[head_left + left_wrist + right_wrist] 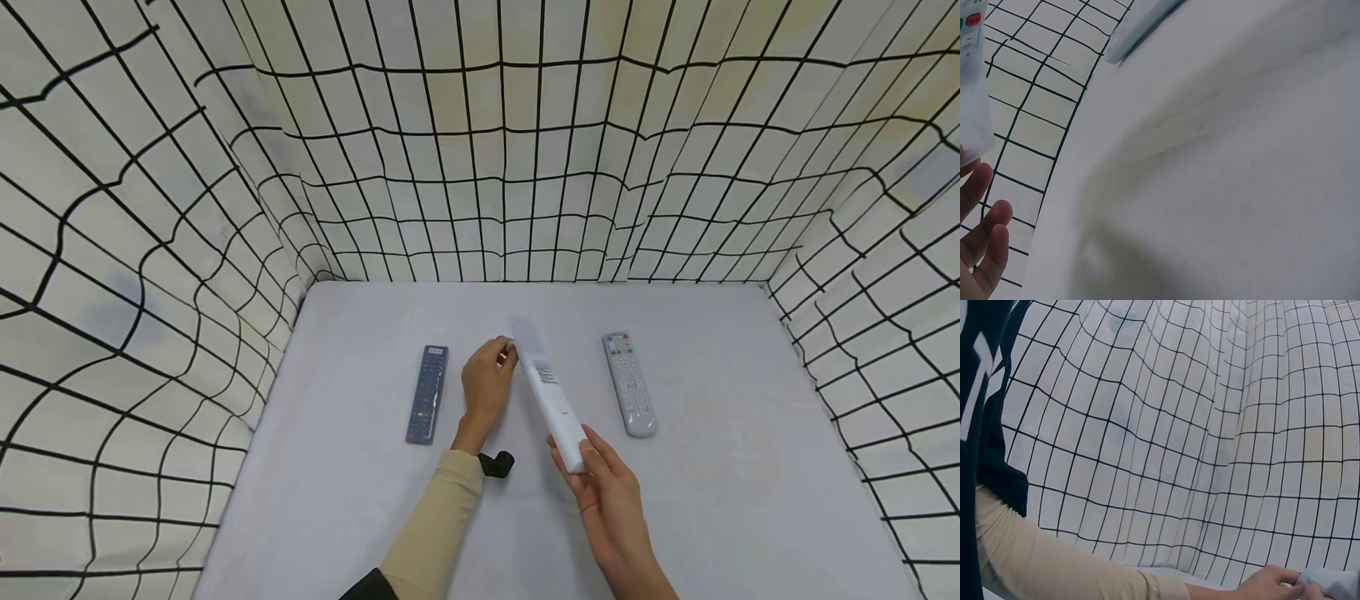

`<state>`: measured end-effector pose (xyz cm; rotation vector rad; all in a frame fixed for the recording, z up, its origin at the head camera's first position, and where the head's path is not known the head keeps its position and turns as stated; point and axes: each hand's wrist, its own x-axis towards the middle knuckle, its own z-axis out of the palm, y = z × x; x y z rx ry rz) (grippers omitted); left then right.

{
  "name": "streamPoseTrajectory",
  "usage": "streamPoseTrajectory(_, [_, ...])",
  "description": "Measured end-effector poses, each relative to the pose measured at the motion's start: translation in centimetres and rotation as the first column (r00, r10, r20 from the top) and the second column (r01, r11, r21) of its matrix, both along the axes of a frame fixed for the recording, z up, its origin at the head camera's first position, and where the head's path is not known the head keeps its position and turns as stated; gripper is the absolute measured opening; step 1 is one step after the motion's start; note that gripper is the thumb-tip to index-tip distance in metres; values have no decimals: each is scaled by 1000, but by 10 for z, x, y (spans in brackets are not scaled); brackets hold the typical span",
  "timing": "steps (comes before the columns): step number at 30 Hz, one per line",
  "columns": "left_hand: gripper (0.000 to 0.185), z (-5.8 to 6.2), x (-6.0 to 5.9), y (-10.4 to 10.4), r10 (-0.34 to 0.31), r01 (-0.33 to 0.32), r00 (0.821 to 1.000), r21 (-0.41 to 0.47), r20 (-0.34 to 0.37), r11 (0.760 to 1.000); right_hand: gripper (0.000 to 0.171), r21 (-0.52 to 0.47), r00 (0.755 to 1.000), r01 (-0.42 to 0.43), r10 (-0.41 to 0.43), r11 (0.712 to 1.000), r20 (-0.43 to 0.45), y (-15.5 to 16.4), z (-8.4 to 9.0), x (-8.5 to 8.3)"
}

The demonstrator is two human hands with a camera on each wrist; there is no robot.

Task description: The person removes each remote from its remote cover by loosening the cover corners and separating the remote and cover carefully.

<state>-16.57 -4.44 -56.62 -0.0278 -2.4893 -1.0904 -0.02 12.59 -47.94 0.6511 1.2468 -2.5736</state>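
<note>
A long white remote [546, 385] is lifted above the table [750, 467] in the head view, its back label facing up. My left hand [507, 356] pinches its side near the far half, fingers curled. Around its near end my right hand [582, 455] is wrapped, thumb on top. In the left wrist view the white remote [972, 81] shows at the top left above my fingers [985, 231]. The right wrist view catches my left hand [1272, 584] at the white remote [1335, 584] along the bottom edge.
A dark remote [427, 393] lies on the table left of my hands, and a light grey remote [630, 383] lies to the right. Grid-patterned cloth walls [480, 167] close in the back and both sides. A beige sleeve [438, 525] covers my left forearm.
</note>
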Motion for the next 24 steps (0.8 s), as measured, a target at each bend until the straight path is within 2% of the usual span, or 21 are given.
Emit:
streamPoseTrajectory(17, [11,10,-30,10,-87,85,996,-84,-27,993,54,-26,999,32,-32,999,2,12,4,-5])
streamPoseTrajectory(24, [13,15,-42,7,-87,87,996,-58,6,995,55,-27,1000,28,-28,999,4,11,3,-2])
